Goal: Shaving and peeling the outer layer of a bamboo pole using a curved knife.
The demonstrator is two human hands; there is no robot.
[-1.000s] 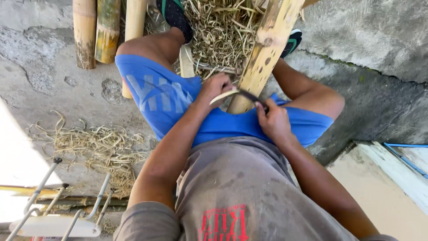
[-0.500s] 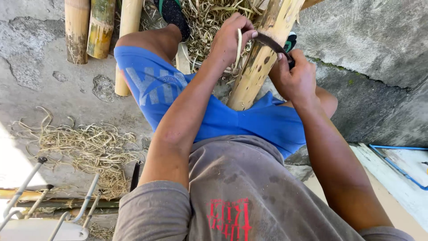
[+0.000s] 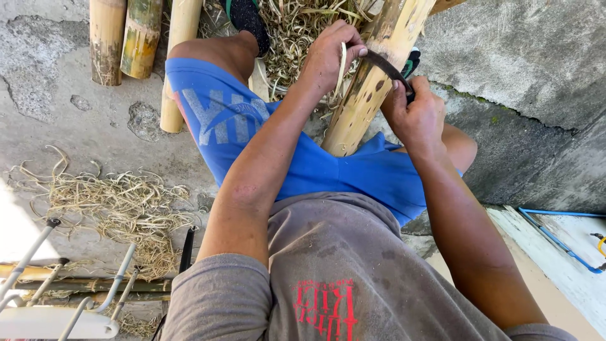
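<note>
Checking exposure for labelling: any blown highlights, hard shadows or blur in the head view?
Head view: sharp on both hands, left hand and right hand, and on the curved blade across the bamboo pole; bright daylight, soft shadows; the white frame at lower left is nearly blown out; wide-angle stretch at the edges.

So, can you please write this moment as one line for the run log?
left hand: grips blade end | right hand: grips other end | blade: across bamboo pole | shavings: on floor
</note>
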